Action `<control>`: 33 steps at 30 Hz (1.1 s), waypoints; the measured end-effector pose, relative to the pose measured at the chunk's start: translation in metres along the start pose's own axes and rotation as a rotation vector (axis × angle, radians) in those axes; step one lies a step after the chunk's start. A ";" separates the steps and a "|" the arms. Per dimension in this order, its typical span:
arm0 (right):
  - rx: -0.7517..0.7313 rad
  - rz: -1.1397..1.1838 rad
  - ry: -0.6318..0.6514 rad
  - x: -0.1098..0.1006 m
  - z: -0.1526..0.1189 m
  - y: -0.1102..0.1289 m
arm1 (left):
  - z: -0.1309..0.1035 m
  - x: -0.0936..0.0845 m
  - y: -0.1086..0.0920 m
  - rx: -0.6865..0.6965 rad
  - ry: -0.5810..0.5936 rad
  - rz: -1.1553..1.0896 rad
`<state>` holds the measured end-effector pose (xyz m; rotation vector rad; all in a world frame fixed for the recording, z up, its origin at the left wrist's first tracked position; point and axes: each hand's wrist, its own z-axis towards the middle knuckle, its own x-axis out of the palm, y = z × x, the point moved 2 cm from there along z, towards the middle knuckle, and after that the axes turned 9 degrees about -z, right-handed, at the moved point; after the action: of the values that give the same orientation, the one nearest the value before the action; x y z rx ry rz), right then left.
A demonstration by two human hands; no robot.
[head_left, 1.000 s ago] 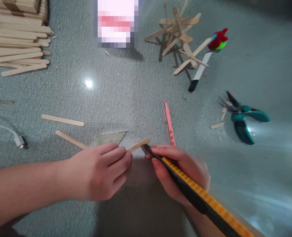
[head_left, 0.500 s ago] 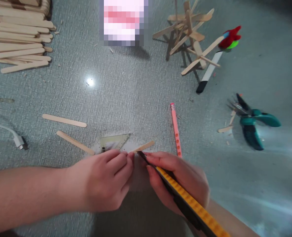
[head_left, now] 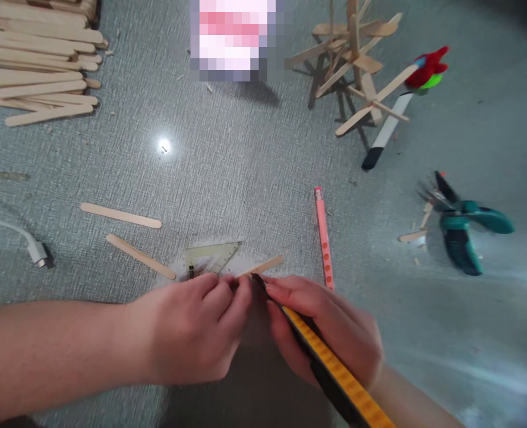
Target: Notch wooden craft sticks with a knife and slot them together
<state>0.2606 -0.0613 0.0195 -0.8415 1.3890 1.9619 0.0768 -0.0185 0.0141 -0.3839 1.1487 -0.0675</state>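
My left hand is closed with its fingertips pinching a wooden craft stick, whose far end pokes out to the upper right. In my right hand is a yellow and black utility knife, gripped near its front. The dark blade tip meets the stick just beside my left fingers. Behind my left knuckles lies a clear set square, partly covered by the hand. Two loose craft sticks, an upper one and a lower one, rest to the left.
Many craft sticks are piled at the upper left. A white cable lies at left. A pink pencil, green-handled pliers, a white marker and a stick structure stand or lie rightward. A blurred-out object is at the top.
The whole scene has shifted slightly rightward in view. Both hands keep their holds, and the knife blade stays against the craft stick, with its handle swung a little.
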 end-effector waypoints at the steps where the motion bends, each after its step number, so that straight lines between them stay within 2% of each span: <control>1: -0.003 0.001 0.003 0.000 0.000 0.001 | 0.001 0.000 0.000 0.002 -0.006 0.001; 10: -0.024 -0.002 0.058 -0.001 0.000 0.004 | 0.009 -0.003 -0.001 -0.026 -0.024 -0.034; 18: -0.009 0.012 0.029 0.000 0.000 0.004 | 0.010 -0.002 0.001 -0.015 -0.039 -0.044; 22: 0.035 0.030 -0.018 0.000 -0.006 -0.001 | 0.005 0.000 0.003 -0.007 -0.060 -0.040; 26: 0.147 0.042 -0.023 -0.002 -0.013 -0.009 | 0.000 0.000 0.003 0.020 -0.088 -0.074; 30: 0.141 0.111 -0.033 -0.003 -0.016 -0.017 | 0.004 -0.007 0.023 -0.158 -0.048 -0.282; 33: 0.112 0.143 -0.085 -0.007 -0.017 -0.018 | 0.012 -0.013 0.046 -0.111 0.027 -0.264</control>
<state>0.2808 -0.0732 0.0098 -0.6158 1.5303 1.9799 0.0760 0.0306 0.0143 -0.6331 1.1256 -0.2408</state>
